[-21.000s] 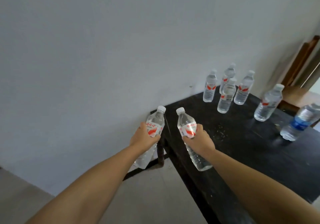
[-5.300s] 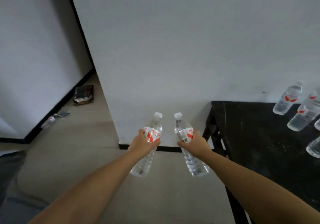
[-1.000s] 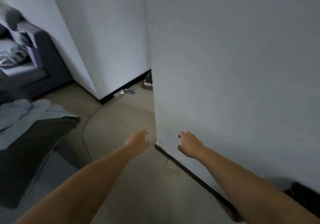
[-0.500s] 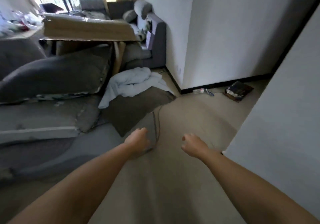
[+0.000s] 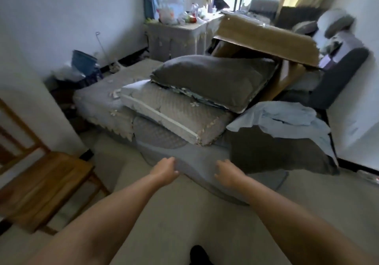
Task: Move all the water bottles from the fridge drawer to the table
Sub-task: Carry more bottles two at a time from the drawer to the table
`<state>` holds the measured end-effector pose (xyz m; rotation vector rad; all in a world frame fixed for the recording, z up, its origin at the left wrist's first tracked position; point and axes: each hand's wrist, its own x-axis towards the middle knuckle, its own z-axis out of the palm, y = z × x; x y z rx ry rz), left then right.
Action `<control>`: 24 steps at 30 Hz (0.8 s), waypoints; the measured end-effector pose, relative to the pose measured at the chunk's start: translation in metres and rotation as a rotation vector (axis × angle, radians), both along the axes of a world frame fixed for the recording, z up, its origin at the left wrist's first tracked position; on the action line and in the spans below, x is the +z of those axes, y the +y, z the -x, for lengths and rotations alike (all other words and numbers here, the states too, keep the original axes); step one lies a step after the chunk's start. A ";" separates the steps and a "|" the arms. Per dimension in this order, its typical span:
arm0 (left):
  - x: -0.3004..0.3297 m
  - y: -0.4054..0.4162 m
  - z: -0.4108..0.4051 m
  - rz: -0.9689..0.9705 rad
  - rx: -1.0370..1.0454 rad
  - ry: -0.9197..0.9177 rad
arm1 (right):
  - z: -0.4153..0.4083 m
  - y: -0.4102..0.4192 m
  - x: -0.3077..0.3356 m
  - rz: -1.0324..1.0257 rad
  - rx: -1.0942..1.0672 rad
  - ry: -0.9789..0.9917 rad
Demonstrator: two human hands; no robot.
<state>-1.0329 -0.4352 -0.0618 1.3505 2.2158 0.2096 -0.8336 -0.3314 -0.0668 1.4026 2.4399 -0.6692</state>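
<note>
Both my hands are stretched out in front of me and hold nothing. My left hand (image 5: 166, 169) hangs with loosely curled fingers at the centre of the view. My right hand (image 5: 226, 173) hangs the same way a little to its right. No water bottle, fridge drawer or table is in view; I face a room full of cushions.
A pile of grey cushions (image 5: 211, 82) and bedding (image 5: 287, 119) fills the floor straight ahead. A wooden chair (image 5: 41, 184) stands at the lower left. A cardboard sheet (image 5: 266, 36) leans behind the cushions. A blue bucket (image 5: 83, 61) sits by the left wall. Beige floor (image 5: 178, 213) lies below my arms.
The view has swung left, away from the white wall, onto the cushion pile and wooden chair. Both hands stay empty, held out in front.
</note>
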 end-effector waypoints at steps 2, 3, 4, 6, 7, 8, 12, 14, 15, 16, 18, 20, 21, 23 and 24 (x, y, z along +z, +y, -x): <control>0.001 0.000 0.032 0.006 0.114 0.020 | 0.041 0.019 0.003 -0.008 0.082 0.004; 0.003 0.000 0.044 0.010 0.161 0.025 | 0.057 0.027 0.004 -0.016 0.104 0.011; 0.004 0.001 0.059 0.004 0.218 0.021 | 0.076 0.036 0.005 -0.015 0.132 0.020; 0.009 0.000 0.081 -0.003 0.322 0.001 | 0.109 0.051 0.006 -0.019 0.232 0.023; 0.010 0.000 0.089 -0.014 0.370 -0.009 | 0.123 0.058 0.007 -0.014 0.300 0.025; 0.010 0.000 0.097 -0.033 0.424 -0.014 | 0.140 0.065 0.008 -0.009 0.366 0.014; 0.003 -0.012 0.113 -0.045 0.570 -0.069 | 0.209 0.070 0.010 0.026 0.529 -0.018; -0.001 -0.031 0.120 -0.019 0.632 -0.082 | 0.250 0.051 0.005 0.055 0.626 0.001; -0.003 -0.045 0.127 -0.016 0.681 -0.084 | 0.272 0.036 0.001 0.061 0.672 0.031; -0.004 -0.058 0.135 -0.013 0.728 -0.090 | 0.290 0.021 -0.001 0.068 0.713 0.035; -0.006 -0.093 0.153 -0.020 0.842 -0.106 | 0.323 -0.015 -0.007 0.116 0.861 0.023; -0.004 -0.130 0.172 -0.037 0.948 -0.106 | 0.352 -0.050 -0.012 0.123 0.985 0.005; -0.005 -0.149 0.181 -0.039 1.005 -0.110 | 0.365 -0.066 -0.012 0.140 1.017 0.005; -0.007 -0.188 0.201 -0.042 1.114 -0.124 | 0.394 -0.101 -0.012 0.122 1.076 0.021; -0.008 -0.203 0.209 -0.048 1.167 -0.131 | 0.404 -0.114 -0.011 0.124 1.097 0.011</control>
